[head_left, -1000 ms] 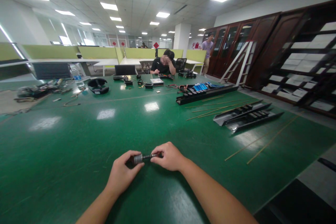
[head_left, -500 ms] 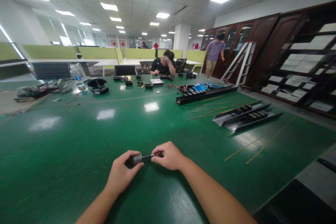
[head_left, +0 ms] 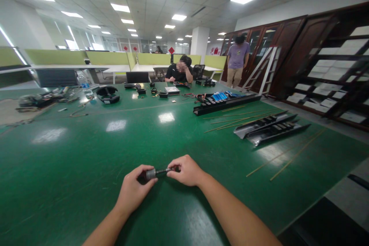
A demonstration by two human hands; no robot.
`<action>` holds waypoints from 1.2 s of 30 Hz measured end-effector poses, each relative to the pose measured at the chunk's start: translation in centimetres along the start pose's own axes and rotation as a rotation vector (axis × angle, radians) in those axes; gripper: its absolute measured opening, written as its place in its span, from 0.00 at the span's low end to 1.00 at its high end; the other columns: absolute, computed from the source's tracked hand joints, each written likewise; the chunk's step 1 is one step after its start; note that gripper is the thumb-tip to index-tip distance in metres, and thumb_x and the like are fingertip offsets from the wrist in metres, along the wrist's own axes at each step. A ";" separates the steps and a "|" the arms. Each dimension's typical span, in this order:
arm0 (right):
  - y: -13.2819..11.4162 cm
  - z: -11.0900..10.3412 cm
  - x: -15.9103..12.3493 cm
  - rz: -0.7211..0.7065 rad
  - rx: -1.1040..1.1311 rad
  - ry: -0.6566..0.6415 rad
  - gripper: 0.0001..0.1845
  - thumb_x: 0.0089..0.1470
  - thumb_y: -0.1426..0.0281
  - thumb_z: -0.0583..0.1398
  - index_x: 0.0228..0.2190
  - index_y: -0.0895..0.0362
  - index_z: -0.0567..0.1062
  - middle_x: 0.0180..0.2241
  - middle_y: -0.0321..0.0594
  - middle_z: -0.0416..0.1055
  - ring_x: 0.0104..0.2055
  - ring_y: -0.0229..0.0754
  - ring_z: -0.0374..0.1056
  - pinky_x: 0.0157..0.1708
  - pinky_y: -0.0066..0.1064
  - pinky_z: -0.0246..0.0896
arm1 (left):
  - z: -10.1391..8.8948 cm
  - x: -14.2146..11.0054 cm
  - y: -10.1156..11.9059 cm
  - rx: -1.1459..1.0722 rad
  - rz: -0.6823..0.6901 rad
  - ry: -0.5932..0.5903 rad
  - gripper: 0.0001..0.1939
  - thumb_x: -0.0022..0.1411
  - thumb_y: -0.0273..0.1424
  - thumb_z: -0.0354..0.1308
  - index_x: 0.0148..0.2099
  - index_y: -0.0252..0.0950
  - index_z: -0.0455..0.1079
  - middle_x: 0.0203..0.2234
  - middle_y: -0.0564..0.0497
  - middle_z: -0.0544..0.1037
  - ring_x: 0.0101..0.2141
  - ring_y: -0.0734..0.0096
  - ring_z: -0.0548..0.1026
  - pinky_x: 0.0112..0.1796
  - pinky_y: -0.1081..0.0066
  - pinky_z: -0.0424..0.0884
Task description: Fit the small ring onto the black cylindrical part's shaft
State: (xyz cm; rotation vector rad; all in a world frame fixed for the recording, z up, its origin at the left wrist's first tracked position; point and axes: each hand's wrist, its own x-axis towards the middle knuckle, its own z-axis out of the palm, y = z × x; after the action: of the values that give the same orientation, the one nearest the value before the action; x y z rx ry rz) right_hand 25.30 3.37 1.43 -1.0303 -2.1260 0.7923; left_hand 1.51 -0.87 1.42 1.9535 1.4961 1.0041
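Near the front of the green table (head_left: 138,142), my left hand (head_left: 133,188) grips a short grey cylinder (head_left: 150,174) between thumb and fingers. A thin dark rod (head_left: 161,171) runs from the cylinder's right end towards my other hand. My right hand (head_left: 186,171) pinches the rod's far end with thumb and fingertips. Something reddish-brown shows faintly within those right fingers, too small to identify. Both hands are low over the tabletop, and the rod lies almost level between them.
Black metal channels (head_left: 276,127) and thin yellowish rods (head_left: 298,153) lie on the right. Behind them is a longer black channel (head_left: 227,103) with blue pieces. A black headset-like item (head_left: 107,95) and a cluttered pile (head_left: 43,98) sit left. A person (head_left: 178,71) sits opposite.
My right hand has shifted very slightly right, exposing a little more of the rod; my left hand stays almost still. In the background, a person in a purple shirt has walked nearer.
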 end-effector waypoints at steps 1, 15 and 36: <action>0.0 0.0 0.0 -0.003 0.000 0.000 0.10 0.50 0.66 0.64 0.34 0.56 0.82 0.25 0.35 0.75 0.25 0.34 0.66 0.25 0.24 0.55 | 0.0 0.0 0.0 0.000 0.001 0.003 0.13 0.56 0.37 0.64 0.43 0.41 0.73 0.38 0.52 0.79 0.40 0.62 0.76 0.45 0.63 0.71; 0.2 -0.1 0.0 -0.004 -0.028 0.008 0.09 0.50 0.66 0.65 0.34 0.56 0.82 0.25 0.36 0.75 0.24 0.35 0.65 0.25 0.25 0.54 | 0.0 0.1 0.1 0.003 -0.014 0.006 0.13 0.55 0.36 0.64 0.43 0.42 0.73 0.38 0.53 0.79 0.40 0.62 0.77 0.45 0.63 0.71; 0.0 -0.3 0.1 0.014 -0.013 0.005 0.09 0.50 0.66 0.65 0.33 0.57 0.82 0.25 0.36 0.75 0.24 0.35 0.65 0.25 0.25 0.55 | -0.2 0.1 0.4 0.003 -0.007 0.020 0.14 0.55 0.37 0.63 0.44 0.39 0.74 0.39 0.49 0.80 0.40 0.59 0.77 0.45 0.60 0.73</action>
State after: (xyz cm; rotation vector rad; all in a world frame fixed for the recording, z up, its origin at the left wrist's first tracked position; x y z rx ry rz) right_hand 25.55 3.51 1.63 -1.0540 -2.1240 0.7828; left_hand 1.62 -0.93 1.83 1.9446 1.5153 1.0213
